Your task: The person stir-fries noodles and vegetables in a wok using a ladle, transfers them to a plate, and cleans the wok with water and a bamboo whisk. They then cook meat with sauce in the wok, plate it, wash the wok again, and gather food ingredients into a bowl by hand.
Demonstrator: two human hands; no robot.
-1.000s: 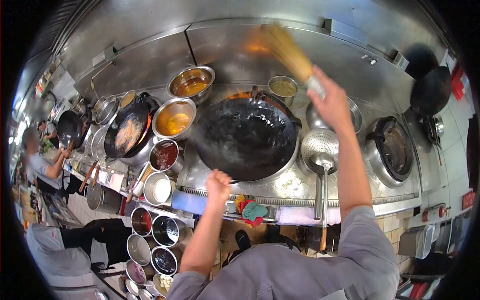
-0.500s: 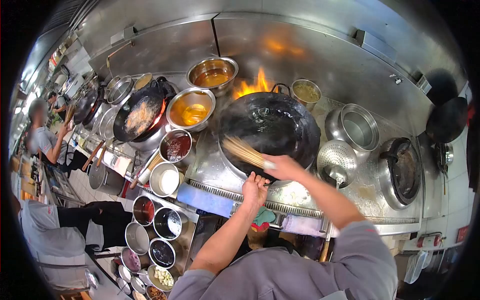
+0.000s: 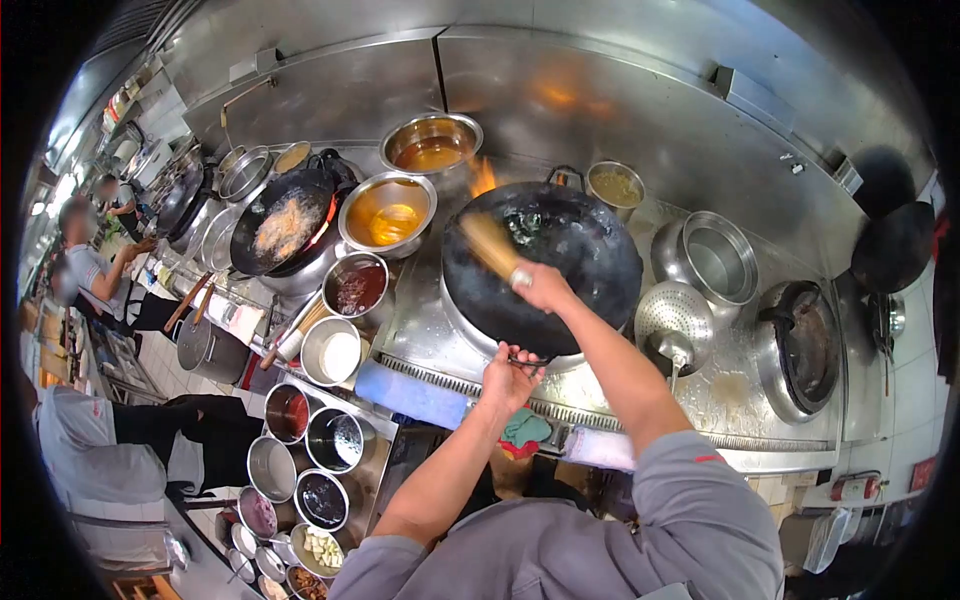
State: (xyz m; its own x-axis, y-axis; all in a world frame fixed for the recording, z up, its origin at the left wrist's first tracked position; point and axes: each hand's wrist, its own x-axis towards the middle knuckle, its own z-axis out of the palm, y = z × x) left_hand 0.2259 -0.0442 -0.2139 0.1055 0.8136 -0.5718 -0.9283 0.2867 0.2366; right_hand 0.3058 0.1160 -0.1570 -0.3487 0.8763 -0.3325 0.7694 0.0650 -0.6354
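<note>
A large black wok [image 3: 590, 285] sits on the burner in front of me, wet and shiny inside. My left hand [image 3: 512, 378] is closed around the loop handle at the wok's near rim. In my right hand [image 3: 548, 288] is a bamboo wok brush [image 3: 488, 245], its bristles blurred over the left part of the wok. Flames [image 3: 483, 178] rise behind the wok's far left edge.
Left of the wok stand metal bowls of amber liquid [image 3: 395, 225] and a second wok [image 3: 285, 225] with food frying. A perforated skimmer [image 3: 672, 312] and a metal pot [image 3: 718, 258] are on the right. Several sauce pots [image 3: 335, 440] line the lower left. Co-workers [image 3: 100, 275] stand at far left.
The brush and my right hand have moved up and slightly left within the wok. The flames behind it have shrunk. My left hand stays on the handle.
</note>
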